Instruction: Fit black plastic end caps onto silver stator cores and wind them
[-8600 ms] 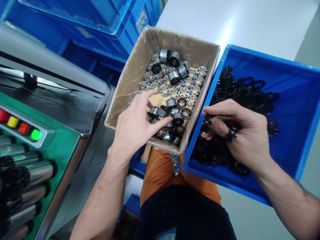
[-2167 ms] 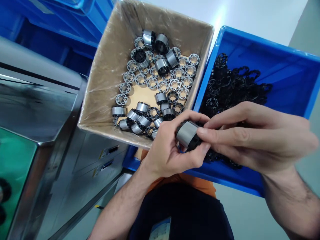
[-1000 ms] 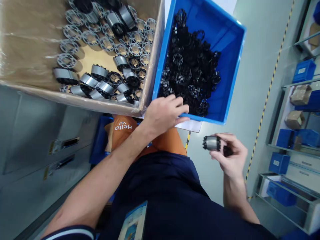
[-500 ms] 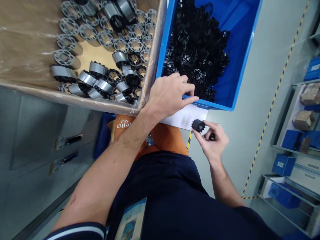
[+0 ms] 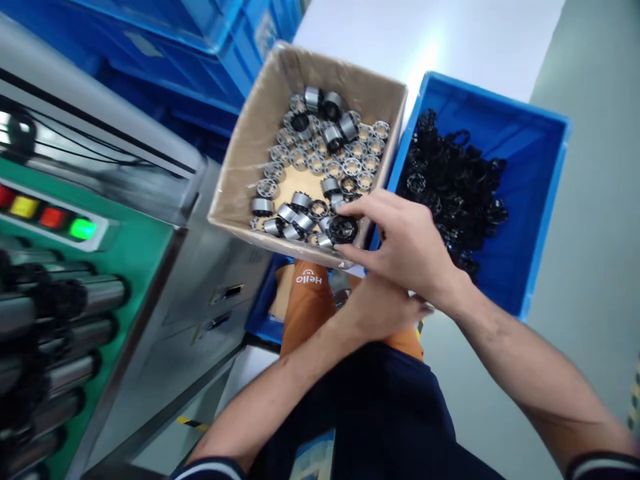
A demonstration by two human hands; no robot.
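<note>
My right hand (image 5: 400, 233) reaches left over the near right corner of the cardboard box (image 5: 235, 167). Its thumb and fingers close on the sides of a black toothed plastic ring (image 5: 343, 229), above the metal cores. Beneath the right wrist lies my left hand (image 5: 383, 308), in front of the blue bin; its fingers are mostly hidden, and what they hold, if anything, does not show. Inside the box stand several grey slotted metal cores (image 5: 352, 167), some with black rings on them (image 5: 301, 200). Loose black plastic rings (image 5: 450, 180) fill part of the blue bin (image 5: 543, 220).
At the left is a green machine panel (image 5: 150, 267) with coloured buttons (image 5: 53, 217) and rows of metal cylinders (image 5: 100, 297). Stacked blue crates (image 5: 200, 73) stand behind the box. A white table surface (image 5: 450, 33) extends beyond the bin.
The view has swung left and back. My right hand has moved from below the bin to the box with a black ring. My left hand has left the bin's edge and is under my right wrist.
</note>
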